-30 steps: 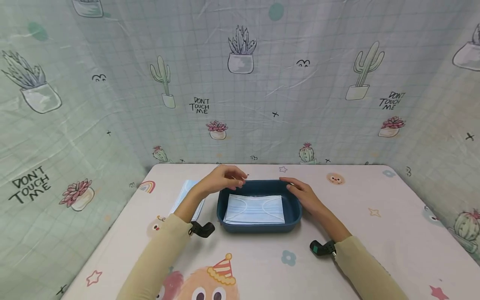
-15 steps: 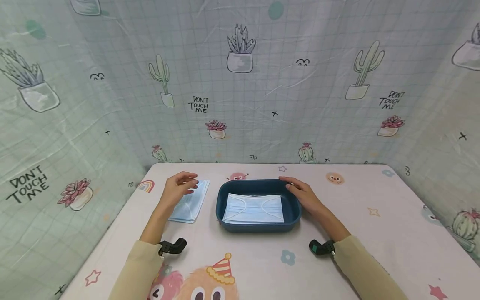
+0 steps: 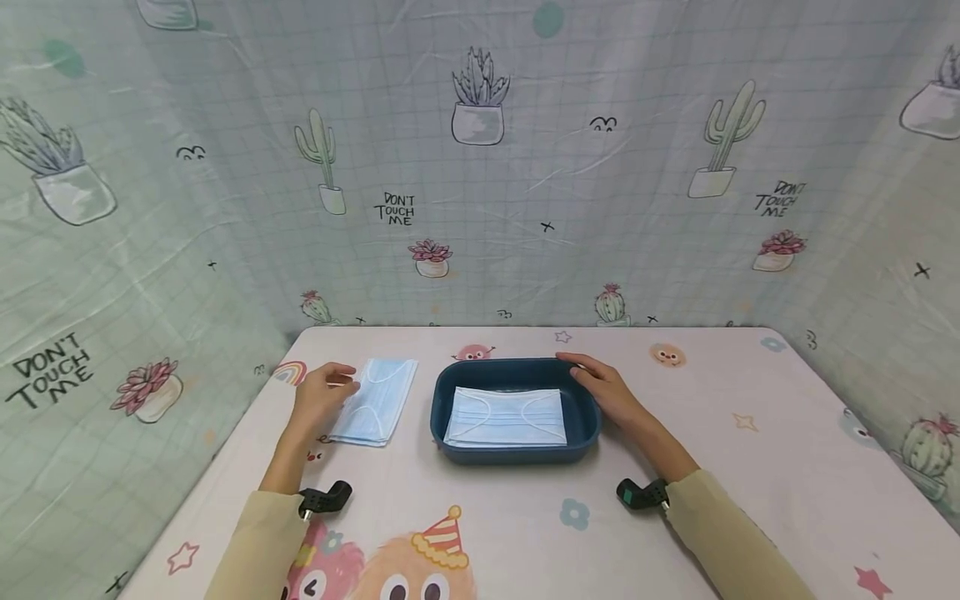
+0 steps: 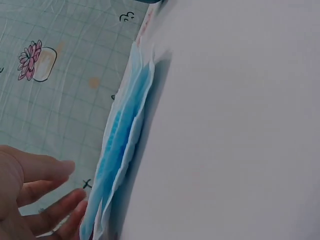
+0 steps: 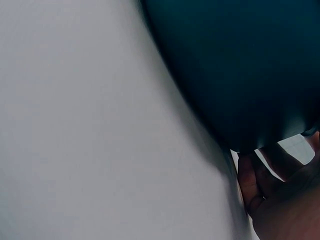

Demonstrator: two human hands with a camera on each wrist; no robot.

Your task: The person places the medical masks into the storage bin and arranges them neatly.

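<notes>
In the head view, a stack of light blue face masks (image 3: 375, 408) lies on the table, left of a dark blue plastic box (image 3: 517, 457). My left hand (image 3: 321, 396) is at the stack's left edge, its fingers loosely bent. From the left wrist view, the stack (image 4: 125, 135) shows edge-on, with the thumb and fingertips beside it and nothing gripped. More face masks (image 3: 506, 417) lie flat in the box. My right hand (image 3: 607, 390) holds the box's right back corner; in the right wrist view, its fingers (image 5: 247, 175) touch the outer wall (image 5: 235, 75).
The table (image 3: 660, 533) wears a pale cloth printed with cartoon figures. A patterned fabric sheet (image 3: 547, 275) hangs behind it and at both sides. Wrist cameras sit on the left wrist (image 3: 326, 498) and right wrist (image 3: 642, 495).
My left hand has moved from above the box's left back rim, leftward and down to the mask stack on the table. The right hand and the box stay in place.
</notes>
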